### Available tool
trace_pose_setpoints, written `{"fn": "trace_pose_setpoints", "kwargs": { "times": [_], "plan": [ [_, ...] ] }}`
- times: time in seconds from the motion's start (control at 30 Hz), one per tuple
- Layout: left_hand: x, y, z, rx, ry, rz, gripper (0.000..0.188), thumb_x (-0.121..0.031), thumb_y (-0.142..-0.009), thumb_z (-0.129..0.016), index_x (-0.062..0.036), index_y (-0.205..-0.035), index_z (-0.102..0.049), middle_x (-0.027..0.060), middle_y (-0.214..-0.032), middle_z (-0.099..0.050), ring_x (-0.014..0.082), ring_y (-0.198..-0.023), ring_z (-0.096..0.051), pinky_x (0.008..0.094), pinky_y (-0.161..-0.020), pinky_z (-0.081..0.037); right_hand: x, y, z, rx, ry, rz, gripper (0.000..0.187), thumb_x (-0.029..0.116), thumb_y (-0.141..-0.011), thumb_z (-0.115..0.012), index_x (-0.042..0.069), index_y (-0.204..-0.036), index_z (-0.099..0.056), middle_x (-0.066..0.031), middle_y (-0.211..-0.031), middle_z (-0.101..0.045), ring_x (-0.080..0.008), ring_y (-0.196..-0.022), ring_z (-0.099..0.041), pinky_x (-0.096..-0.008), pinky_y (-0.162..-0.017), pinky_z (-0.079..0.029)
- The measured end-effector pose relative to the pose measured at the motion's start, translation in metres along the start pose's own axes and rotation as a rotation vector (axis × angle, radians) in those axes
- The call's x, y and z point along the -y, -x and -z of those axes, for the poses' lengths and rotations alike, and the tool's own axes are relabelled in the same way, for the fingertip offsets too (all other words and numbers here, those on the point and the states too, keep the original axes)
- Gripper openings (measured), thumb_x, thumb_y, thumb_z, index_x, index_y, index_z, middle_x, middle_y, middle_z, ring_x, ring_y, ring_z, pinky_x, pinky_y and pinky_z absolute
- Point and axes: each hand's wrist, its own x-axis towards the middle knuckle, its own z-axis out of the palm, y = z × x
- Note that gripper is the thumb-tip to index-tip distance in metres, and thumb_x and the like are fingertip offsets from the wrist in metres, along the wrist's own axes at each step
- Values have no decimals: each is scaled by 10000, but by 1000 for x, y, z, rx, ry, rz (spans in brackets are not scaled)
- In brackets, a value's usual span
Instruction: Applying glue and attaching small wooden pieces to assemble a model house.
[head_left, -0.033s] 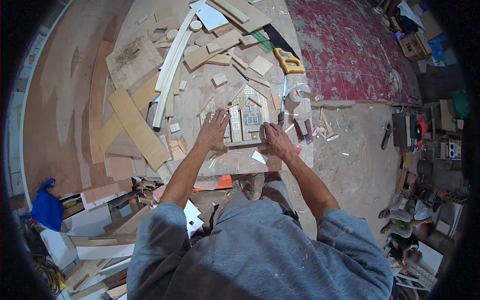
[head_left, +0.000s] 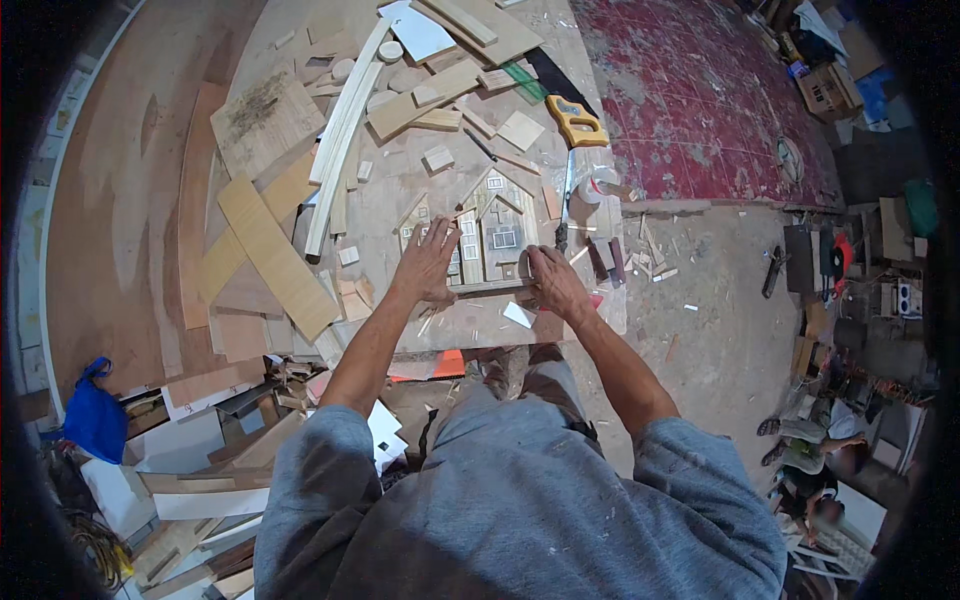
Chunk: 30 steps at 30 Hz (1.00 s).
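Note:
A small wooden house model [head_left: 500,222] with peaked gables and white-framed windows lies near the table's front edge. My left hand [head_left: 430,262] rests over its left part, fingers stretched and lying flat, hiding some of the front. At the lower right corner, my right hand [head_left: 555,278] has its fingers bent and pressed together against the model's edge; the fingertips are partly hidden. Beyond the model lie a dark pencil-like stick [head_left: 480,145] and a small wood block [head_left: 438,158]. A handsaw with a yellow handle [head_left: 578,122] lies to the right, its blade pointing toward me.
Long pale strips [head_left: 345,140] and crossed boards [head_left: 280,255] cover the table's left side. A white tub [head_left: 600,186] stands at the right edge. Offcuts and a blue bag [head_left: 95,415] are at lower left. Another person [head_left: 815,480] is at the far lower right.

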Motion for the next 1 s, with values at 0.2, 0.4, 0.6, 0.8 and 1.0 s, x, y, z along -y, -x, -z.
{"fn": "trace_pose_setpoints", "kwargs": {
  "times": [0.2, 0.4, 0.6, 0.8, 1.0],
  "plan": [
    [2, 1, -8, -40, 18, -2, 1258, -527, -478, -886, -19, -1472, -307, 239, -1544, -293, 355, -1473, -250, 518, -1213, -187, 8, -2, 9, 11, -36, -12, 676, 20, -704, -699, -62, -1316, -423, -238, -1227, -583, -382, -1253, -500, -435, -1091, -397],
    [-3, 8, -4, -32, 17, 24, 1313, -583, -481, -879, -35, -1506, -268, 228, -1581, -235, 374, -1491, -195, 592, -1189, -180, 14, -2, 17, 2, -16, 0, 682, 28, -706, -704, -73, -1317, -418, -237, -1242, -576, -384, -1253, -501, -427, -1081, -408],
    [-18, -6, 10, -78, 52, 17, 1389, -625, -489, -868, -48, -1550, -182, 230, -1612, -164, 391, -1506, -138, 638, -1163, -197, 12, -2, 18, 17, -23, -1, 654, 19, -697, -699, -45, -1288, -426, -227, -1214, -579, -385, -1226, -510, -437, -1066, -409],
    [-22, -25, 11, -43, 56, 14, 1414, -570, -458, -903, -62, -1545, -155, 266, -1579, -206, 387, -1491, -195, 605, -1173, -211, 15, -3, 17, -5, -19, 24, 694, 17, -676, -734, -39, -1293, -422, -223, -1222, -574, -384, -1221, -514, -433, -1066, -411],
    [-22, -28, 8, -83, 133, 6, 1408, -532, -432, -925, -44, -1523, -182, 274, -1549, -249, 396, -1470, -238, 557, -1190, -215, 7, -2, 14, 1, -1, 27, 777, 28, -642, -766, -61, -1325, -405, -209, -1232, -557, -376, -1210, -517, -417, -1061, -430]
  ]
}}
